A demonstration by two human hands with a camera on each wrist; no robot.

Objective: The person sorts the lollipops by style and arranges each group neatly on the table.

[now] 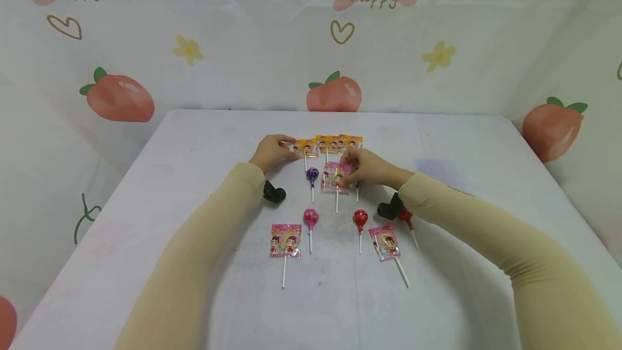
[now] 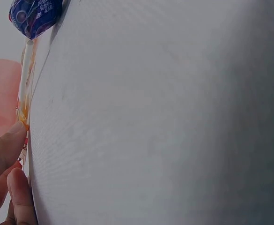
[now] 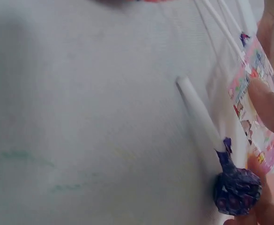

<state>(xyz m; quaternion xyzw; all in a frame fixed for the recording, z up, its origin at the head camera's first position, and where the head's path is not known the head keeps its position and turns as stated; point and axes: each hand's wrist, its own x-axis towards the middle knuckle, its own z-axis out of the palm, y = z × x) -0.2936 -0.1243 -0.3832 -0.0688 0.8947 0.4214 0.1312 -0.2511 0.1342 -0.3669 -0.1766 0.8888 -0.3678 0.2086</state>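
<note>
My left hand (image 1: 274, 152) pinches the left edge of an orange-wrapped flat lollipop (image 1: 307, 148) at the back of the table. In the left wrist view, thumb and fingertips meet its yellow wrapper (image 2: 23, 115), seen nearly edge-on. My right hand (image 1: 369, 168) grips a pink-wrapped flat lollipop (image 1: 334, 178) by the right side of its wrapper, stick toward me. A purple round lollipop (image 1: 312, 175) lies between the hands. Beside the right fingers is another purple round lollipop (image 3: 237, 191); in the head view the hand hides its head.
More orange-wrapped lollipops (image 1: 328, 143) line the back. Nearer lie a pink round lollipop (image 1: 311, 217), a red one (image 1: 360, 217), and another red one (image 1: 406, 217) partly behind the right wrist. Two pink-wrapped flat lollipops, left (image 1: 285, 241) and right (image 1: 385, 242), lie in front. A printed cloth (image 1: 272, 74) hangs behind.
</note>
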